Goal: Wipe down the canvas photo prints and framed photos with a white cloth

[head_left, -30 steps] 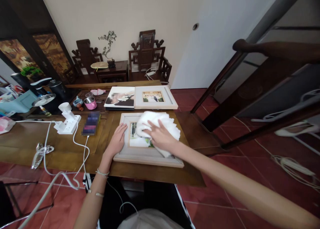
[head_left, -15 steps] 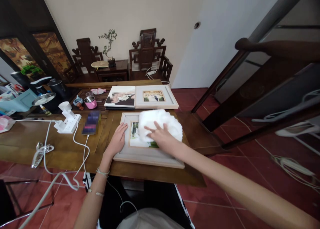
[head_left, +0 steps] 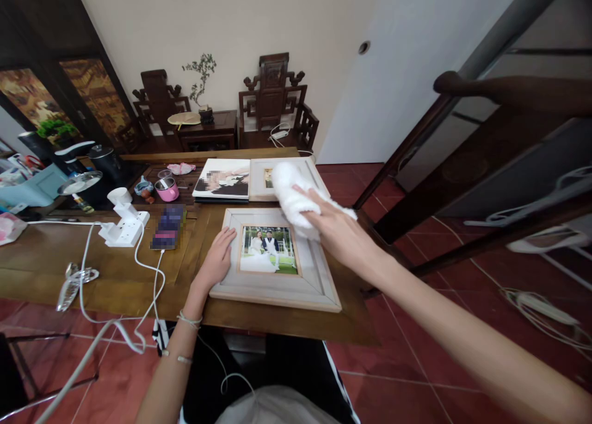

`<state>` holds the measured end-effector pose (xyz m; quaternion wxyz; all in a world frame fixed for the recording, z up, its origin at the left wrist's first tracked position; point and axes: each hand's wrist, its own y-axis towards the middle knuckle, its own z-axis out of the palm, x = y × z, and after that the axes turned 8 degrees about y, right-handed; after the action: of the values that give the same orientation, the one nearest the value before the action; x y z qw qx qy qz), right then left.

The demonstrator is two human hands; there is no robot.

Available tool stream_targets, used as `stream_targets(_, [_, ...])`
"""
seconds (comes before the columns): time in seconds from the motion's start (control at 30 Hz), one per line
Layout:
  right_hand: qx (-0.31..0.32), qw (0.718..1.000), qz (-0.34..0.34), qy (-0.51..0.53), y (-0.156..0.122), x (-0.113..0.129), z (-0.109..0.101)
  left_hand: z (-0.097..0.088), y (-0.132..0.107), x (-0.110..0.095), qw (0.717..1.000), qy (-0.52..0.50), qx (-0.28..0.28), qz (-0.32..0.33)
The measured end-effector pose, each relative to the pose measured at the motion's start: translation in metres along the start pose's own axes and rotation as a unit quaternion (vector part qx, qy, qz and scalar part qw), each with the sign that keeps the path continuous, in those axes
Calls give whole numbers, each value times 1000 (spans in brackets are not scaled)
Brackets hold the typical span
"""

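Observation:
A light wooden picture frame (head_left: 272,288) with a wedding photo lies flat near the table's front edge. My left hand (head_left: 218,257) rests on the frame's left side, its fingers laid along the border and holding nothing. My right hand (head_left: 340,230) grips a fluffy white cloth (head_left: 296,193) over the frame's upper right corner; the cloth's underside is hidden, so whether it touches the frame I cannot tell. Behind it, a second picture frame (head_left: 259,190) is partly covered by the cloth. Beside that one lies a photo album (head_left: 222,180).
To the left on the wooden table (head_left: 185,294) are a phone (head_left: 169,227), a white power strip (head_left: 127,230) with cables, a pink cup (head_left: 167,188) and a silver butterfly-shaped object (head_left: 74,285). A dark wooden chair (head_left: 416,177) stands close on the right.
My right hand has lifted the white cloth off the photo and moved it up and to the right, uncovering the picture. My left hand has stayed on the frame.

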<state>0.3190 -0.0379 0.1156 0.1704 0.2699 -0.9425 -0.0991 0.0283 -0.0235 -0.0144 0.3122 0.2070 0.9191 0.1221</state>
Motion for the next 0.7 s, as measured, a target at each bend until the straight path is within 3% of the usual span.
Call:
stream_targets(0.07, [-29,997,6,-77,16,-16,7,0,0,0,1000,3,2,-1])
stream_targets(0.1, [-15,994,10,-105,22,-22,12,-1,0,-1,1000,5,3,-2])
stream_targets(0.23, [116,984,10,-136,26,-22,43,-1,0,-2,1000,10,6,-4])
stream_targets(0.37, [164,979,7,-119,1,9,62,-1,1,-2,1000,11,5,-4])
stream_targets(0.57, [253,965,2,-71,-58,69,42,-1,2,0,1000,5,9,-9])
stream_targets(0.63, [288,957,0,-47,-72,80,38,-2,2,0,1000,4,13,-10])
stream_targets(0.7, [282,959,4,-32,-77,82,40,-2,2,-1,1000,6,16,-10])
